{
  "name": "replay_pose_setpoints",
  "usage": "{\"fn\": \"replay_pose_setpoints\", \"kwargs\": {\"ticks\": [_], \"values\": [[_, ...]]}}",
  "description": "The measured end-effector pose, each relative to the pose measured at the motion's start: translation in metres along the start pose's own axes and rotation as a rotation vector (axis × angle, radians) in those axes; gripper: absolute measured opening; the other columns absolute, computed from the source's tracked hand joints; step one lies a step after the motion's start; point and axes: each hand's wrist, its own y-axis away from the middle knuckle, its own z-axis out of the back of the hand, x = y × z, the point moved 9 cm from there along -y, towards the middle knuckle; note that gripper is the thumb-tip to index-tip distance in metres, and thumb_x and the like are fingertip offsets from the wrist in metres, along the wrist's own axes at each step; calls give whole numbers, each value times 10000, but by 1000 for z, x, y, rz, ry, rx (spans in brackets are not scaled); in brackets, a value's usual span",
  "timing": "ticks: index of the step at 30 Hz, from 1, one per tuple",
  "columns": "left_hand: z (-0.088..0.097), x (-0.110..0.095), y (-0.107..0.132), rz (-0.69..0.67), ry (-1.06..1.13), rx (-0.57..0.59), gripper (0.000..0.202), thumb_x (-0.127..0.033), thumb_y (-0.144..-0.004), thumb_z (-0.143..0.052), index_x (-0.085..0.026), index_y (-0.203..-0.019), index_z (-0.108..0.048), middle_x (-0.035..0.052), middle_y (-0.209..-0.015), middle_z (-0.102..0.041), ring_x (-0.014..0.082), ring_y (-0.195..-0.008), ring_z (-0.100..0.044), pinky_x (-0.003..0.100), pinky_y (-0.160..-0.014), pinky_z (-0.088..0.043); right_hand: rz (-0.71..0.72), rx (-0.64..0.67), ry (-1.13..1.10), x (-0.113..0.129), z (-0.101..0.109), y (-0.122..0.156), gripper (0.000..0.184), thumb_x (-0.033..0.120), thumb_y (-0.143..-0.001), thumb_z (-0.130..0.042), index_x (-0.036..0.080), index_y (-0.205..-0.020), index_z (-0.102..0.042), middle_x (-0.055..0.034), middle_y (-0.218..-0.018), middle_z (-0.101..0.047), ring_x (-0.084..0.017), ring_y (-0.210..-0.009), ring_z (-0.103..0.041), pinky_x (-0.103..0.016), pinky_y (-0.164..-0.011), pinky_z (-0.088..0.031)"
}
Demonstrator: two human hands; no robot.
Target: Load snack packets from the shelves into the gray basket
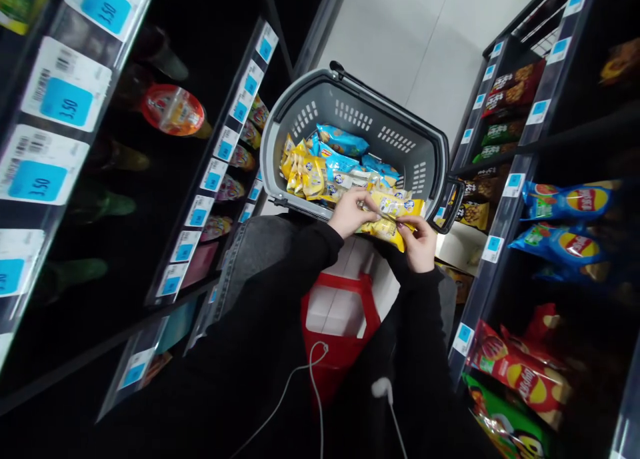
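Note:
Both my hands meet over the near edge of a grey shopping basket (pixel 295 102), on yellow snack bags (pixel 397 204). My left hand (pixel 353 212) has its fingers closed on the bags' left side. From the right, my right hand (pixel 417 242) pinches them with thumb and fingers. One yellow bag (pixel 385 231) hangs just below the other; whether they are joined I cannot tell. Inside the basket lie more yellow bags (pixel 313 175) at the left and blue snack bags (pixel 343 141) towards the back.
Shelves with blue price tags (pixel 213 174) run along the left. On the right shelves lie blue chip bags (pixel 570 202) and red chip bags (pixel 525 372). A red strap or bag (pixel 337 349) and a white earphone cord (pixel 320 405) hang before my body. Pale floor (pixel 385 25) shows beyond the basket.

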Motion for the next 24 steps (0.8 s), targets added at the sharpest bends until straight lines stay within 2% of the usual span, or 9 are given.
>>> {"fn": "replay_pose_setpoints", "kwargs": {"ticks": [4, 7, 10, 13, 16, 20, 22, 24], "values": [[5, 5, 3, -13, -20, -145, 131, -97, -475, -707, -142, -554, -613, 50, -1003, -566, 234, -1050, -535, 357, -861, -457, -33, 6, -18, -3, -2, 0, 91, 229, -707, -618, 212, -766, -685, -10, -815, -689, -171, -812, -622, -306, -760, -484], [12, -3, 8, -79, -56, -243, 102, -123, -528, -693, -141, -597, -621, 71, -1069, -558, 224, -1043, -547, 325, -810, -484, -28, -47, -32, -3, 1, 0, 101, 193, -687, -583, 202, -710, -681, -3, -743, -685, -163, -721, -618, -287, -675, -483], [14, -15, 12, -147, -162, -268, 89, -144, -579, -673, -151, -641, -610, 75, -1072, -555, 216, -1050, -537, 292, -760, -494, -6, -116, -21, -1, 4, 0, 118, 165, -662, -554, 193, -658, -669, 6, -664, -666, -146, -631, -589, -264, -601, -456], [12, -17, 11, -153, -243, -226, 121, -171, -592, -673, -159, -685, -596, 77, -1081, -531, 212, -1038, -529, 285, -745, -491, 24, -136, -26, 4, 4, 0, 134, 148, -656, -532, 191, -646, -659, 10, -646, -655, -139, -623, -576, -258, -602, -442], [8, -5, 5, -66, -166, -156, 171, -221, -581, -684, -157, -707, -591, 81, -1085, -509, 213, -1027, -526, 291, -746, -489, 66, -143, -7, 10, 6, 1, 138, 151, -673, -512, 189, -652, -643, 10, -656, -641, -139, -641, -570, -260, -624, -439], [1, 3, -2, -5, -63, -48, 181, -267, -572, -673, -157, -685, -585, 65, -993, -562, 226, -1051, -509, 335, -832, -462, 107, -138, 69, 14, 12, -1, 132, 166, -705, -480, 192, -680, -608, 5, -680, -607, -139, -667, -555, -264, -652, -439], [-7, 4, -3, 19, -19, 51, 226, -268, -529, -691, -149, -692, -588, 70, -1030, -572, 236, -1034, -526, 351, -839, -459, 139, -150, 77, 18, 18, -3, 130, 195, -709, -508, 201, -796, -604, -6, -794, -614, -150, -759, -568, -276, -713, -450], [-13, 6, -2, 51, 20, 136, 258, -271, -502, -704, -145, -700, -597, 75, -1081, -575, 248, -1029, -540, 364, -835, -461, 149, -94, 87, 20, 18, -6, 246, 244, -706, -569, 215, -949, -593, -27, -968, -616, -175, -907, -570, -304, -806, -452]]}}
